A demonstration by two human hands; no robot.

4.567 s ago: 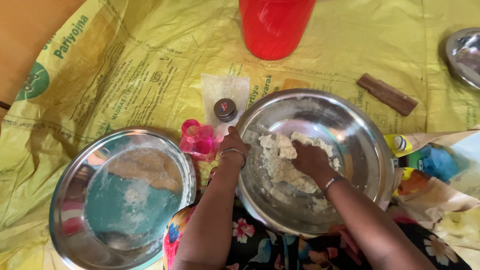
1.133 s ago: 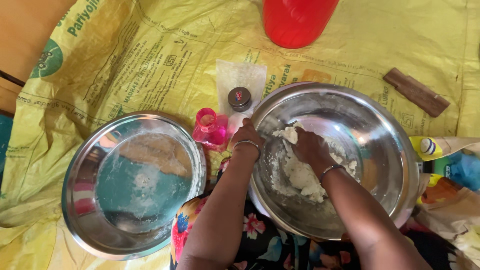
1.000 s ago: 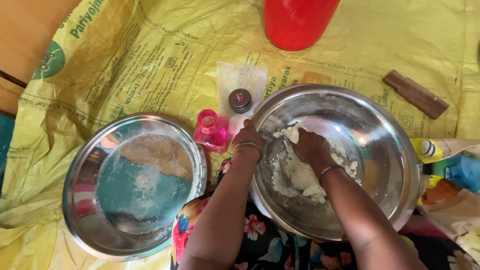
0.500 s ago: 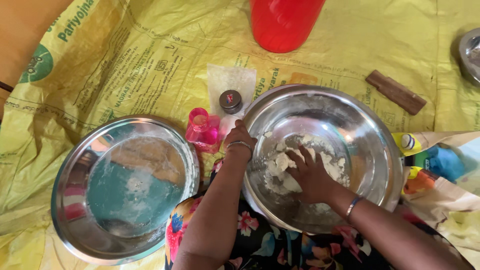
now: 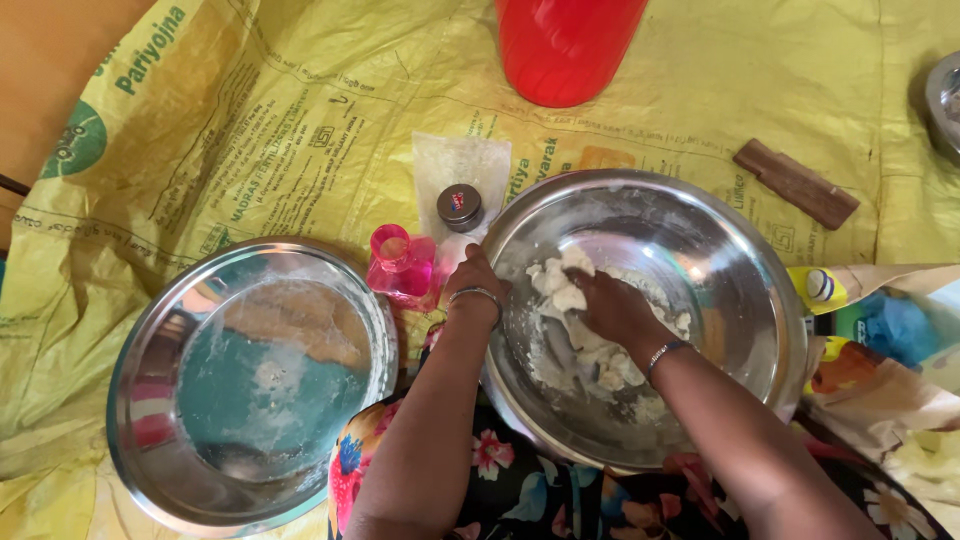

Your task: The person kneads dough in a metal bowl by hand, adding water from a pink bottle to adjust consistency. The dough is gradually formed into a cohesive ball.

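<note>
Looking down at my lap in a flowered cloth point(image 5: 520, 480), I am kneading. My right hand point(image 5: 610, 305) is curled down into a lump of pale dough point(image 5: 580, 330), fingers closed over it and pressing it against the floor of a wide steel bowl point(image 5: 740, 290). My left hand point(image 5: 475, 285) is closed over the bowl's near-left rim, holding it steady. By my judgement the dough is ragged and crumbly, so the next move calls for folding the loose bits back in.

To my left sits a second steel bowl point(image 5: 180, 460), holding only a dusting of flour. Just beyond are a pink bottle point(image 5: 400, 265) and a small capped jar point(image 5: 460, 205). Everything rests on a yellow printed sack point(image 5: 250, 130) spread on the floor. Farther off are a red plastic vessel point(image 5: 565, 45) and a brown wooden stick point(image 5: 795, 182).
</note>
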